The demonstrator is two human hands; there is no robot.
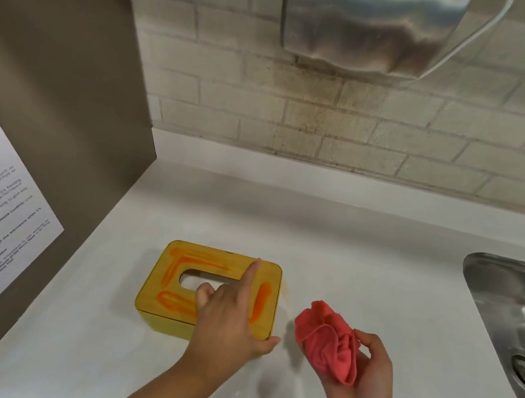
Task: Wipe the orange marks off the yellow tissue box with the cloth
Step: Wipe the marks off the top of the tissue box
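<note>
Well, cloth ready, wiping not begun.
Yellow tissue box (272, 272) sits on the white counter (349, 244), orange marks (260, 299) round its slot. Left hand (228, 315) rests on the lid, index finger straight, no grip. Right hand (368, 369) clutches the bunched red cloth (329, 339) just beside the box. Risk: box prob. skids, or marks smear, if the lid isn't pinned.

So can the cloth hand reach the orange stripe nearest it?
Probably yes: the right hand holds the cloth beside the tissue box, though the left hand covers part of that stripe.
</note>
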